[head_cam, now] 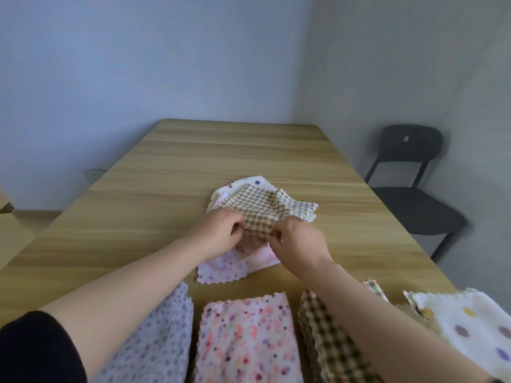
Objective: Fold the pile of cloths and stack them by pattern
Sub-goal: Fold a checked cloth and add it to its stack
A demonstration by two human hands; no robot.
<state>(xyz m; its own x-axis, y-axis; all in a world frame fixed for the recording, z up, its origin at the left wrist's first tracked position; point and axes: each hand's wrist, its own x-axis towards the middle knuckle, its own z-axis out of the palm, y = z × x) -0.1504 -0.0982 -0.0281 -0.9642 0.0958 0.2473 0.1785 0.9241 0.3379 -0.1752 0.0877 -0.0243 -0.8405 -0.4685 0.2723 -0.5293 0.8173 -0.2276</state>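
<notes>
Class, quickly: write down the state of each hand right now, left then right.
Left hand: closed, pinching the near edge of the beige checked cloth.
Right hand: closed, pinching the same edge.

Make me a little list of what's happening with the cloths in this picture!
Left hand: pinches the tan checked cloth
Right hand: pinches the same cloth's near edge
Pile: checked cloth on top, pink speckled cloth underneath
Stacks near the person: grey-spotted stack, pink flowery stack, dark checked stack, big-dot stack
Table: wooden
Chair: black, right of the table
</notes>
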